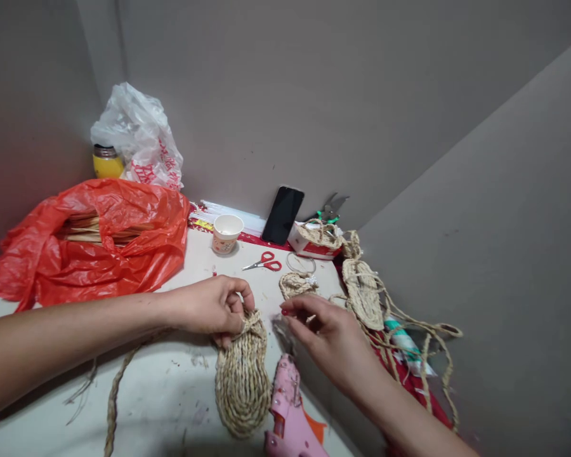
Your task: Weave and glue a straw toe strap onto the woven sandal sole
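My left hand [214, 308] is closed on the upper end of a sole-shaped coil of braided straw [242, 387], fingers bent over its edge. The coil stands on the white table with its wide end toward me. Just to the right, my right hand [328, 336] hovers with thumb and forefinger drawn together; a small red spot shows at their tips, and I cannot tell what they pinch, if anything. Below it lies a pink glue gun [290, 412], its nozzle pointing away from me. A loose straw braid [114, 400] trails over the table at left.
A red plastic bag [109, 273] of straw fills the left side. Farther back are a paper cup [227, 238], red-handled scissors [265, 261] and a phone [284, 214]. Another straw sole [363, 292] and tangled braids [426, 355] line the right edge, beside a wall.
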### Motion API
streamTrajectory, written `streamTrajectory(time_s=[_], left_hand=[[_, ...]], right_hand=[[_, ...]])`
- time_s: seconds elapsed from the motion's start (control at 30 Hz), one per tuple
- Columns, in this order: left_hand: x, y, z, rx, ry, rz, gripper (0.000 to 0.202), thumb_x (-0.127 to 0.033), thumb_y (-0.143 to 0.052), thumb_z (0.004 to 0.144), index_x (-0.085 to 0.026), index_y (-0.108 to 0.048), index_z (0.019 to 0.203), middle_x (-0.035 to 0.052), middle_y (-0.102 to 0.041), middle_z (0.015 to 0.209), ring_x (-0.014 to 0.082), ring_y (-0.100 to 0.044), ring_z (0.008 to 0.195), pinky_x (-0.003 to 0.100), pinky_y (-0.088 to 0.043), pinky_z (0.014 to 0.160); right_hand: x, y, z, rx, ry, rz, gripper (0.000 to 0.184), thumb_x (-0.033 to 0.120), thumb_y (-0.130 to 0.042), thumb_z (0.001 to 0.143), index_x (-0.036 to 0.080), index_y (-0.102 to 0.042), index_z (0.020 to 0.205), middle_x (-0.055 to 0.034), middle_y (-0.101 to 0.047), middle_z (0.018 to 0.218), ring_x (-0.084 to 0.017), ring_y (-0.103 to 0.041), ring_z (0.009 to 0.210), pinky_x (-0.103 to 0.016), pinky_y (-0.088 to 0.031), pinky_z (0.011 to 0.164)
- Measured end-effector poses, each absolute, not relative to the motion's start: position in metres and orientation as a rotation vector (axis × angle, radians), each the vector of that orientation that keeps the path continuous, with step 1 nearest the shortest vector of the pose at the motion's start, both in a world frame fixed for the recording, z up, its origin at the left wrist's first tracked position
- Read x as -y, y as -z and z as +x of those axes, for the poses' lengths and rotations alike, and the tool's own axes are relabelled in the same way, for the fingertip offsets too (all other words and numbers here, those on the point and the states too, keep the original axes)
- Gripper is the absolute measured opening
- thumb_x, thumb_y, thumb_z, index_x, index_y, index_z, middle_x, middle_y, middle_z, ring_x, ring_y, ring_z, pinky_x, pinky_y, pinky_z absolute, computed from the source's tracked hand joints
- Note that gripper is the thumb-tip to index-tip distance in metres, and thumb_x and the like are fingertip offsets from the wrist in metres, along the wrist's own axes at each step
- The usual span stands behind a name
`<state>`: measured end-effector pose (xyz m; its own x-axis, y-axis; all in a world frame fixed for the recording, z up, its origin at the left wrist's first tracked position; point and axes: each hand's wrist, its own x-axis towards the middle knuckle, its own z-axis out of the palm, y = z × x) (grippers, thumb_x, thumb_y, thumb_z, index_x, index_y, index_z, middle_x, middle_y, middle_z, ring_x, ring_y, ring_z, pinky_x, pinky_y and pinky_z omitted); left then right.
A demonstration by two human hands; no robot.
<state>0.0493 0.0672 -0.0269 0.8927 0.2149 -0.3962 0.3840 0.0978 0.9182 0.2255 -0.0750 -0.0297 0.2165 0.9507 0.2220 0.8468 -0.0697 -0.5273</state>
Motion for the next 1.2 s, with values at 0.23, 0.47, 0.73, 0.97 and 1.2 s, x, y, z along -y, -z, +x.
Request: streamTrajectory(time_s=[0.23, 0.47, 0.73, 0.97, 1.2], left_hand=[[-0.072, 0.034, 0.048, -0.492, 0.076, 1.489, 0.033, -0.007, -0.054, 0.058, -0.017, -0.050, 0.089, -0.0081, -0.056, 0.063, 0.0080, -0.056, 0.041, 0.020, -0.043, 0.042], [-0.076, 0.036, 0.049, -0.509, 0.046, 1.506, 0.034, -0.008, -0.057, 0.056, -0.017, -0.051, 0.087, -0.0079, -0.060, 0.061, 0.0080, -0.056, 0.040, 0.018, -0.043, 0.041], [-0.074, 0.039, 0.050, -0.488, -0.008, 1.478, 0.034, -0.008, -0.056, 0.055, -0.018, -0.050, 0.087, -0.0092, -0.058, 0.054, 0.0088, -0.054, 0.037, 0.018, -0.043, 0.038], [-0.074, 0.049, 0.053, -0.485, -0.026, 1.502, 0.025, -0.006, -0.057, 0.056, -0.017, -0.050, 0.077, -0.0061, -0.057, 0.044, 0.0113, -0.053, 0.035, 0.020, -0.045, 0.037], [-0.066, 0.054, 0.054, -0.552, -0.090, 1.609, 0.019, -0.003, -0.053, 0.054, -0.018, -0.052, 0.067, -0.0067, -0.050, 0.040, 0.0136, -0.052, 0.037, 0.021, -0.042, 0.036]], right_hand=[[0.061, 0.037, 0.228, 1.874, -0.135, -1.986, 0.026, 0.003, -0.052, 0.077, 0.020, -0.073, 0.080, -0.0070, -0.070, 0.081, -0.021, -0.066, 0.074, -0.032, -0.051, 0.068], [0.069, 0.026, 0.213, 1.813, -0.134, -1.885, 0.021, 0.014, -0.052, 0.085, 0.019, -0.072, 0.088, -0.0076, -0.072, 0.082, -0.021, -0.068, 0.074, -0.033, -0.053, 0.068], [0.058, 0.014, 0.185, 1.688, -0.241, -1.805, 0.021, 0.014, -0.054, 0.081, 0.018, -0.073, 0.088, -0.0067, -0.076, 0.083, -0.020, -0.069, 0.072, -0.032, -0.054, 0.067], [-0.001, -0.015, 0.179, 1.657, -0.062, -1.942, 0.020, 0.019, -0.053, 0.087, 0.015, -0.072, 0.089, -0.0075, -0.076, 0.087, -0.020, -0.069, 0.077, -0.031, -0.053, 0.070], [-0.068, -0.029, 0.160, 1.767, 0.050, -2.212, 0.020, 0.033, -0.057, 0.093, 0.016, -0.064, 0.102, -0.0039, -0.067, 0.099, -0.017, -0.066, 0.083, -0.036, -0.055, 0.075]])
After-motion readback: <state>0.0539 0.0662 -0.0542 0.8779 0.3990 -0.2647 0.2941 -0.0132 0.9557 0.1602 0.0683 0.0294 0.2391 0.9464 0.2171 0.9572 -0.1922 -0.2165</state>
